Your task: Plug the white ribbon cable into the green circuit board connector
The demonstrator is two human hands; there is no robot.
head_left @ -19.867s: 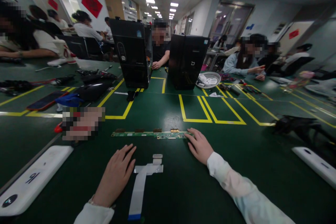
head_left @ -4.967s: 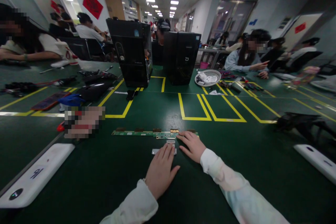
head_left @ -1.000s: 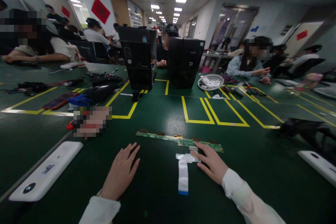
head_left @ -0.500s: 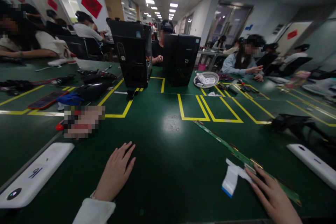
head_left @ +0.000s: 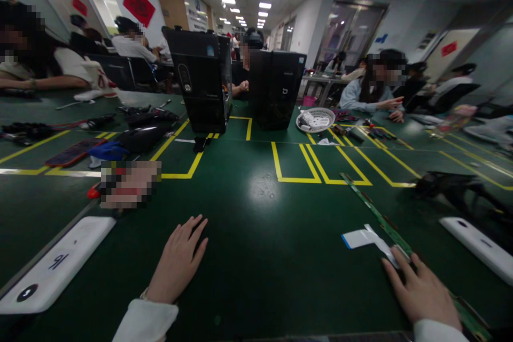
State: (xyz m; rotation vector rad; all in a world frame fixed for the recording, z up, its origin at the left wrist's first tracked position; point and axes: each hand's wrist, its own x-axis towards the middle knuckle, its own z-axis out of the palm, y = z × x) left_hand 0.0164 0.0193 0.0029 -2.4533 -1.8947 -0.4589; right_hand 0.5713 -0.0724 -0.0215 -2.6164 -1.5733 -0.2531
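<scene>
My left hand (head_left: 178,262) lies on the green table (head_left: 272,278) with its fingers stretched out, holding nothing. At the right, my right hand (head_left: 422,291) reaches over a long, narrow green circuit board (head_left: 377,216), its fingers extended. Its fingertips rest at the spot where a white ribbon cable (head_left: 358,239) meets the board. The cable ends in a blue tip and bends off to the left. The board slants away from me, and my right hand covers part of its near half.
White elongated devices lie left (head_left: 60,264) and right (head_left: 479,248). Two black computer cases (head_left: 202,83) stand at the back, beside a white basket (head_left: 316,127). Black cables and parts (head_left: 455,184) sit at the right. Yellow tape marks the table; several people sit around.
The circuit board has moved right and turned more away from me, with my right hand on it. The ribbon cable has swung round to point left. My left hand is nearly still.
</scene>
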